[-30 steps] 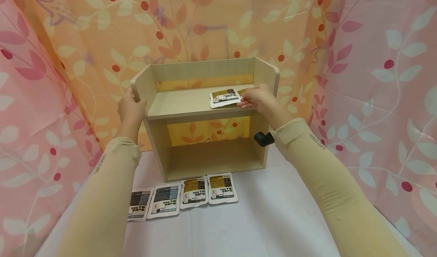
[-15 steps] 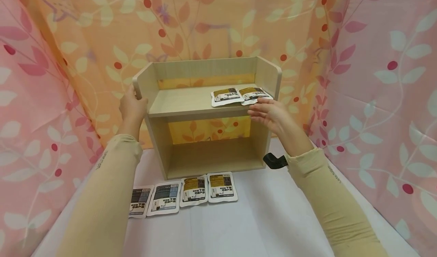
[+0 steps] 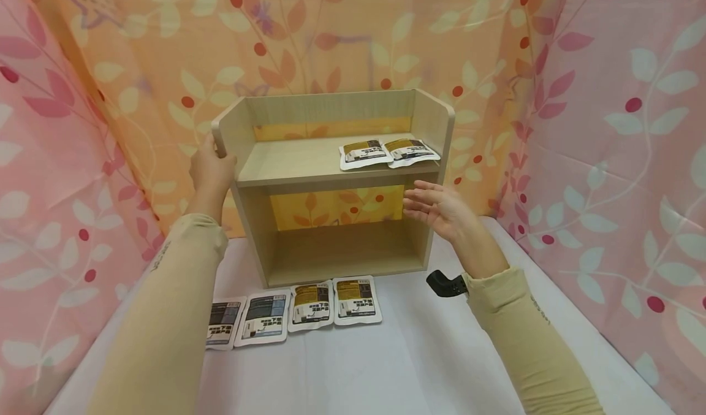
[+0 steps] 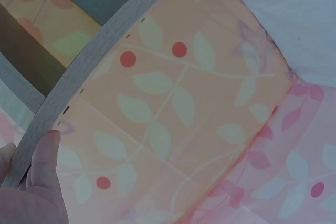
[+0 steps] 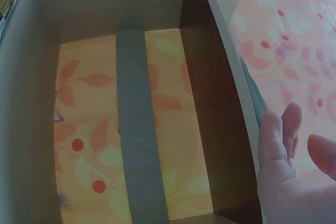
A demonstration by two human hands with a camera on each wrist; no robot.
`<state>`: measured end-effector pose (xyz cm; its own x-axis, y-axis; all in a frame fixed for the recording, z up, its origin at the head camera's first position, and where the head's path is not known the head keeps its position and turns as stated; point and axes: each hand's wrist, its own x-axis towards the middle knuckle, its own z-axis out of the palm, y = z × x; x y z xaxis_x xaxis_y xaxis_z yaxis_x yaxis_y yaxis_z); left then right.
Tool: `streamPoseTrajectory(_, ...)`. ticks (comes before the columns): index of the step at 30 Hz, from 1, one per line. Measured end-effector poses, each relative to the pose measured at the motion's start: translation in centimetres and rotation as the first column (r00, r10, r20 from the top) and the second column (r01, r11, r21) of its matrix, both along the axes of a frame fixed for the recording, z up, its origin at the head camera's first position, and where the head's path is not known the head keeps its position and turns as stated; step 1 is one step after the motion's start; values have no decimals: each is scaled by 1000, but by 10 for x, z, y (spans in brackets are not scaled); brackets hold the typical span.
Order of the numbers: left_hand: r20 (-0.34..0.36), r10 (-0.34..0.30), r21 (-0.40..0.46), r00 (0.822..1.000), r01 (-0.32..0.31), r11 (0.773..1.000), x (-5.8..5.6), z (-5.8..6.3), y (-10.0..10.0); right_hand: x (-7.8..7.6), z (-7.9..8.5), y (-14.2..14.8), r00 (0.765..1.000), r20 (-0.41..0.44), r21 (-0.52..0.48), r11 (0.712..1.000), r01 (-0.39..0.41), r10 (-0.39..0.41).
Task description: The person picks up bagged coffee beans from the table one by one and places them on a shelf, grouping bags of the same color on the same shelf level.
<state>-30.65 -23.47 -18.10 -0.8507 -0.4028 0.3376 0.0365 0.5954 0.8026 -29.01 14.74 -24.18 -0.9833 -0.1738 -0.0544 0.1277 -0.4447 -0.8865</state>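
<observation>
A small light-wood shelf [image 3: 342, 182] stands on the table. My left hand [image 3: 211, 168] grips the front edge of its left side panel; in the left wrist view, fingers [image 4: 44, 158] and thumb lie on either side of that edge. Two flat white-edged packets with printed labels lie at the right of the upper board: a left packet [image 3: 364, 153] and a right packet [image 3: 412, 151] that overlap at their sides. My right hand [image 3: 441, 211] holds nothing, its fingers extended, below the right packet and in front of the right side panel. The right wrist view shows the hand [image 5: 283, 171] beside a panel edge.
Several similar packets lie in a row before the shelf, the rightmost packet [image 3: 355, 301] near its front edge and the leftmost partly behind my left sleeve [image 3: 160, 317]. A black curved device [image 3: 445, 284] is at my right cuff. Patterned curtains [image 3: 618, 127] surround the white table [image 3: 353, 372].
My right hand has let go of the right packet, which now lies on the upper board, and has drawn back down and to the right. The left hand keeps its grip on the panel.
</observation>
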Motion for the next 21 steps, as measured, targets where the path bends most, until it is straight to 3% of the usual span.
streamPoseTrajectory(21,-8,-7,2,1000,7,1000,1,-1,0,12,-47,2,999,-3,20,998,-53,53)
